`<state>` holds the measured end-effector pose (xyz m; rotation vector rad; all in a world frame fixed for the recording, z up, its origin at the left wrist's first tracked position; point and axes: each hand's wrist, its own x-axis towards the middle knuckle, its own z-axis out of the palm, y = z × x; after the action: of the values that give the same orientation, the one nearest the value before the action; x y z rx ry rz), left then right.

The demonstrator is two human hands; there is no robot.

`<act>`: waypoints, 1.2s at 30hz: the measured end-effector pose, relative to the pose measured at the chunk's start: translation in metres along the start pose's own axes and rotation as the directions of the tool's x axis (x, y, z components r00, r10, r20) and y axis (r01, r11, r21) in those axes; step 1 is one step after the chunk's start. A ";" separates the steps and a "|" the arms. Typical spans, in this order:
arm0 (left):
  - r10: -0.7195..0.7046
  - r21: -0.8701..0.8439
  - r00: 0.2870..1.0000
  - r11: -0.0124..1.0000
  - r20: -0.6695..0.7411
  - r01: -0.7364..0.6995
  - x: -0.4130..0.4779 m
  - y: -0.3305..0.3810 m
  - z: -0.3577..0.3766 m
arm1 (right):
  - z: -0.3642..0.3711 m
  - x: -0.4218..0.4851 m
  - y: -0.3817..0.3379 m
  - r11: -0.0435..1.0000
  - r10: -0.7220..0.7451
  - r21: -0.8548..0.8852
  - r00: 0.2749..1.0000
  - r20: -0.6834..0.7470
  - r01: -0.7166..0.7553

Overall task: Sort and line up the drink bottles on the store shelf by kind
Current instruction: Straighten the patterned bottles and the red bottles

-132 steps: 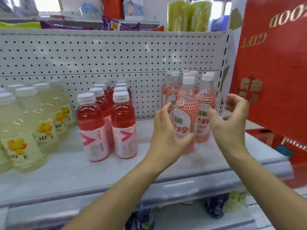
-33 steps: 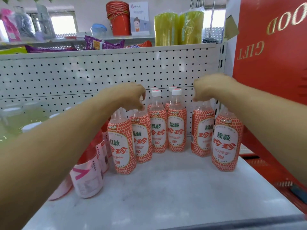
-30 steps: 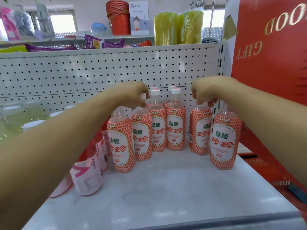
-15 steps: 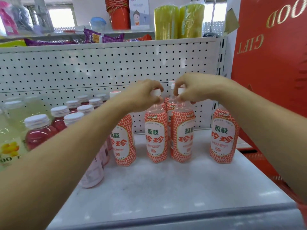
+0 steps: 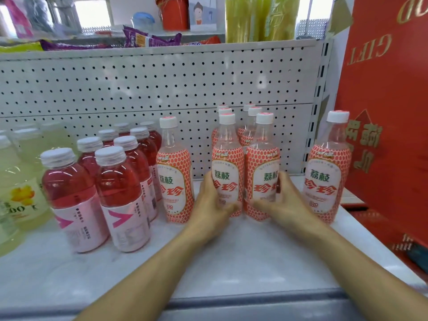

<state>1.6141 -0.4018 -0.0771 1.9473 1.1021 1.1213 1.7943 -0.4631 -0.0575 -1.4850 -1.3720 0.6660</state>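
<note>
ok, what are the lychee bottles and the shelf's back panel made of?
Lychee bottles: likely clear plastic, see-through above a glossy printed sleeve. Back panel: probably painted sheet metal, matte white, with regular punched holes.

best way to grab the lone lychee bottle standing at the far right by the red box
Grip the lone lychee bottle round its labelled body, coming from the front left. It stands upright, the red box crowds its right side, and bare shelf lies to its left.
</note>
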 end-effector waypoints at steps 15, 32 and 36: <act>0.116 0.267 0.991 0.959 -0.071 -0.093 -0.016 0.018 0.002 | 0.011 -0.002 0.006 0.957 -0.172 -0.260 0.973 -0.154 0.128; 0.079 0.118 0.865 0.993 -0.496 -0.023 0.024 0.049 -0.071 | -0.056 -0.006 -0.021 0.959 -0.283 -0.159 0.750 -0.597 0.235; 0.058 0.099 0.884 0.995 -0.464 -0.013 0.021 0.044 -0.072 | -0.063 -0.007 -0.010 0.994 -0.079 0.021 0.848 -0.524 0.106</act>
<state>1.5717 -0.3954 -0.0020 1.8159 1.3905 1.6440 1.8441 -0.4893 -0.0257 -1.4134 -0.9837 0.1995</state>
